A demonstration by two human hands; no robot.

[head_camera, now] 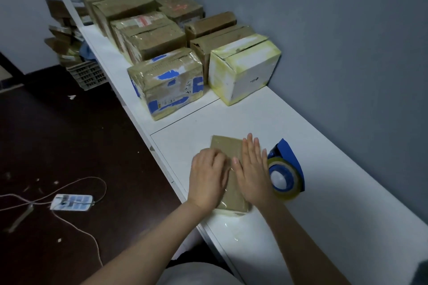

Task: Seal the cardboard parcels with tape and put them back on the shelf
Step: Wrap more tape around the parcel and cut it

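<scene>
The flat brown cardboard parcel lies near the front edge of the white worktop, with glossy tape over it. The right hand lies open and flat on it. The left hand bends its fingers at the left edge; whether it grips or presses I cannot tell. I think it is best to rub from the middle outward, over the edges. The blue tape dispenser lies just beside the right hand.

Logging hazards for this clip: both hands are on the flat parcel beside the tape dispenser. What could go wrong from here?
1. The clear tape runs off the near end of the parcel onto the table and looks stuck there; lifting the parcel may peel or wrinkle it.
2. The tape dispenser sits right beside the right hand; a sideways smoothing stroke could knock it.
</scene>
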